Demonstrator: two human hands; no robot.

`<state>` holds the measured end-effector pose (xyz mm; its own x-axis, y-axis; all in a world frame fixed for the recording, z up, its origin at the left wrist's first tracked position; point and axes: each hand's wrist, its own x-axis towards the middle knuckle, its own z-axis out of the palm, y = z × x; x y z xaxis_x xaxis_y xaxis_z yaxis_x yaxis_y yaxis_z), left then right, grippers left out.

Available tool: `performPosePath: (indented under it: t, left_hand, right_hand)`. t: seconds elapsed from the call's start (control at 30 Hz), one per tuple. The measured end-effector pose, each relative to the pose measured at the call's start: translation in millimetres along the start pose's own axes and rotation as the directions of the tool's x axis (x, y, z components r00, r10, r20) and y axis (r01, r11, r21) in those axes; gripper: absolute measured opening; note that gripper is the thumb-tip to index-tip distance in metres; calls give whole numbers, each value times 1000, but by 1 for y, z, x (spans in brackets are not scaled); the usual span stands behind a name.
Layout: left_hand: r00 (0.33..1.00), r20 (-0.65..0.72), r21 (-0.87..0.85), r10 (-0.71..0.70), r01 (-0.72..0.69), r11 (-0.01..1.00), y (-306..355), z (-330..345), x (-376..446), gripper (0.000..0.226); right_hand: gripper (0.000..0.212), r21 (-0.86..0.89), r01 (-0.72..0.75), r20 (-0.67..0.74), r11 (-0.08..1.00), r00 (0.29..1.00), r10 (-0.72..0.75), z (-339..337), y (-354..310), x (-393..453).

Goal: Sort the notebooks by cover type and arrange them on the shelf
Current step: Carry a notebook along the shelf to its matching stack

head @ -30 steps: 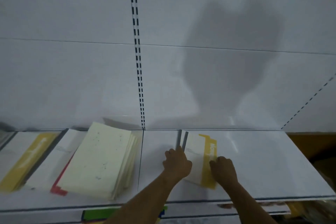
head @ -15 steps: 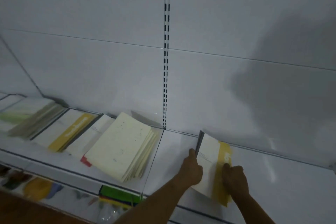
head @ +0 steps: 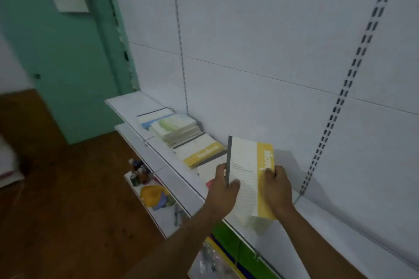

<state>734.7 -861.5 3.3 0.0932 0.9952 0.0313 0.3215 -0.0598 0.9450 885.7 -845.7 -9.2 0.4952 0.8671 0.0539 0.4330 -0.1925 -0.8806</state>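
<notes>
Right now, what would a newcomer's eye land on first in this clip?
A white notebook with a yellow band and grey spine, held up above the white shelf by the left hand and right hand. Beyond it, a matching yellow-banded stack lies on the shelf.

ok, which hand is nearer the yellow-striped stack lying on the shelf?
Left. The left hand grips the held notebook by its spine side, just right of the stack; the right hand grips the far edge.

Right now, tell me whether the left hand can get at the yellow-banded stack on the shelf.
Probably not yet: the left hand grips the held notebook with the right hand. The yellow-banded stack lies uncovered just beyond.
</notes>
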Motion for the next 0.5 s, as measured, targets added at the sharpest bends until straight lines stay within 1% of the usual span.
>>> performPosePath:
  t: [0.1,0.2,0.3,0.37,0.5]
  left_hand:
    - [989,-144,-3,-43,43,999,-19,-81,-4,45]
    - [966,-242,-33,-88,83,996,-42,-158,-12,54]
    - [953,-280,-79,-117,98,992,-70,-232,-23,63]
    - [944,-308,-62,-119,105,993,-89,-280,-30,69]
    - [925,-358,-78,-126,104,991,-118,-361,-39,72]
  right_hand:
    - [27,19,121,130,993,984,-122,69,-59,-17]
    - [31,26,203,253,979,946,-203,140,-110,-39]
    - [28,42,258,355,965,899,-256,210,-152,-69]
    - [24,37,283,401,959,874,-273,254,-177,-89]
    - [20,40,324,470,945,829,-304,330,-216,-124]
